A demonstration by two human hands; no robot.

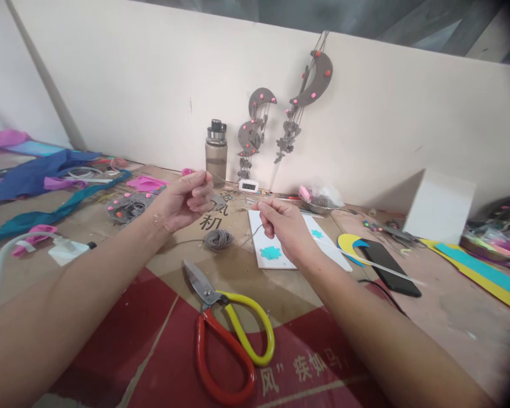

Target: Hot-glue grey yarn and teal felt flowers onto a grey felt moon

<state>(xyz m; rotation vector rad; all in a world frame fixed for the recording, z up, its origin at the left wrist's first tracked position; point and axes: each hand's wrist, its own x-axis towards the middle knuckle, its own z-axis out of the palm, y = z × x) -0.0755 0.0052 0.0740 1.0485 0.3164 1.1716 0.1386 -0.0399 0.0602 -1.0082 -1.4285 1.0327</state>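
My left hand (187, 198) is raised over the table, thumb and forefinger pinched on a thin grey cord. A faint length of it slants from those fingertips toward my right hand (283, 221), which pinches the cord too. More grey cord hangs below the right fingers, over a white board (297, 252) bearing turquoise flower-like shapes (271, 253). Between and below my hands lies a small coil of grey cord (218, 240). Nearer to me rest scissors (212, 303) with one red and one yellow handle, blades partly apart. Neither hand touches them.
Against the wall stand a water bottle (216, 156) and a small digital clock (249, 186). Grey moon-shaped hangings (321, 79) hang above. A black phone (389, 266) and a yellow crescent (351, 248) lie right. A white glue gun (68, 250) and blue cloth (38, 173) lie left.
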